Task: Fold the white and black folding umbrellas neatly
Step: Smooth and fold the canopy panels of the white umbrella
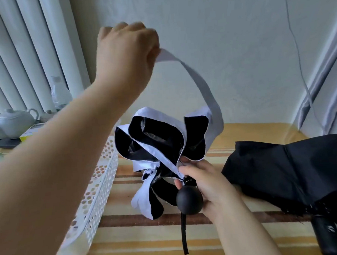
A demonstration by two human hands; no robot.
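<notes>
above the striped cloth [190, 242], mid-frame, the white umbrella [161, 145] is held off the surface, collapsed but not wrapped: canopy folds hang loose w/ black lining showing inside white outer fabric.

right hand [208, 186]: fingers curled round the umbrella just above the round black knob [189, 199], thumb pressing the gathered fabric at the shaft. knob points toward the camera; a black wrist cord [184, 232] hangs straight down from it.

left hand [126, 51]: raised high, upper left of centre, fist closed, pinching the free end of the white strap [200, 86]. strap runs from the fist in an arc to the right and down to the canopy's right side, pulled taut-ish, not wound round the canopy.

black umbrella [288, 171]: lies on the cloth to the right, apart from the white one, canopy crumpled and loose, handle [326, 236] toward the lower right corner. neither hand touches it.

white perforated basket [100, 182]: stands on the cloth at left, just beside and below the white umbrella, partly hidden by the left forearm; contents cannot be told.

far left bkgd: white teapot [15, 122] on a dark tray [5, 142], clear plastic bottle [60, 93] behind it, in front of a ribbed white radiator [20, 47]. thin cable [297, 50] hangs down the wall at right.
</notes>
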